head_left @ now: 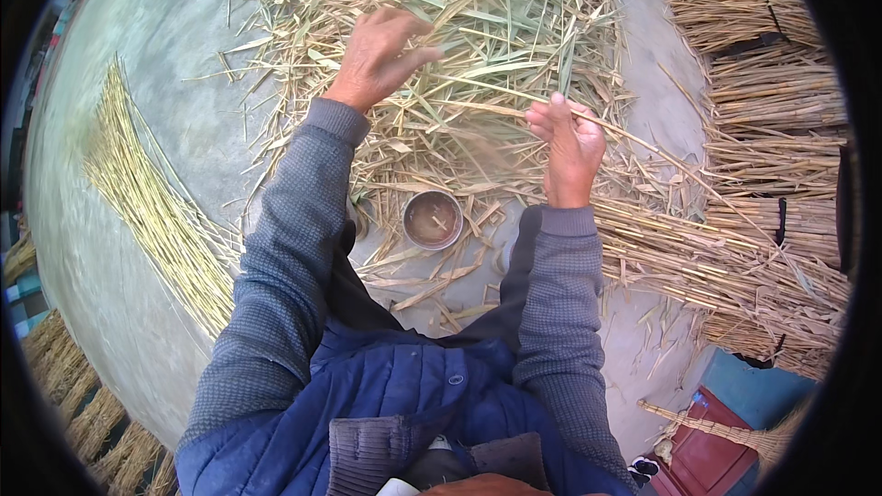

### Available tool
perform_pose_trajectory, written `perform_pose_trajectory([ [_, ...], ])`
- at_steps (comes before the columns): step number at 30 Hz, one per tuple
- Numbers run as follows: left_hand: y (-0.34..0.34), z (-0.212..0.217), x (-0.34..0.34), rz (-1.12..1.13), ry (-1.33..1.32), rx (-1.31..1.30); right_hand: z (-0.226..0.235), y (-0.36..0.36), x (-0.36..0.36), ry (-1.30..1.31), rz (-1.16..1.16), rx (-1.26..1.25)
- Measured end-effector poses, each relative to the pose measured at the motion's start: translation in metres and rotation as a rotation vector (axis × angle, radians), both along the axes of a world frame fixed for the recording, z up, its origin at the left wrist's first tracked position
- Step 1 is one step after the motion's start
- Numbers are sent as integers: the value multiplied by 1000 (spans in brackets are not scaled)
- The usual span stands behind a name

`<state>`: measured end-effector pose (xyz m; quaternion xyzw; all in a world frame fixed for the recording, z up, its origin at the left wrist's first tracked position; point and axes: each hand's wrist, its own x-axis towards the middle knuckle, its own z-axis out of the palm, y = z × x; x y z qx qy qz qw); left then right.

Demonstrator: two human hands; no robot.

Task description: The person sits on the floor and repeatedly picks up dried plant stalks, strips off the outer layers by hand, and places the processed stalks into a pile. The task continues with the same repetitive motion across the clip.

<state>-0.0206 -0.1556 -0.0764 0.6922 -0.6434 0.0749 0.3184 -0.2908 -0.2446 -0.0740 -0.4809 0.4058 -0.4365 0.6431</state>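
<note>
Over the leaf pile, my left hand (379, 57) has its thumb spread from its slightly blurred fingers, and I see nothing between them. My right hand (570, 145) pinches a long, thin reed stalk (648, 144) between thumb and fingers. This stalk slants from near the middle of the pile down to the right. Beneath both hands spreads a loose heap of dry, partly green leaves (501, 41). A small round metal bowl (433, 220) with brownish contents stands on the floor between my legs.
Peeled yellowish stalks (165, 211) lie at the left on the grey concrete floor (188, 64). Unpeeled stalks (698, 257) lie to my right, beside stacked, tied bundles (776, 92). A straw brush (735, 436) rests over a red surface at lower right. More bundles (78, 395) are at lower left.
</note>
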Motion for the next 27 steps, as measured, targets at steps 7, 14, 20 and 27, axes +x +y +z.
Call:
perform_pose_trajectory([
  [7,-7,-12,-16,-286,792,394,-2,-4,-4,-72,103,-38],
  [14,-5,5,-4,117,837,-8,1,0,-1,-70,133,-56],
  [20,-7,-5,-50,-236,165,117,-3,7,12,-108,188,-11],
  [27,18,21,-5,37,-3,356,11,-14,-12,-109,18,74],
])
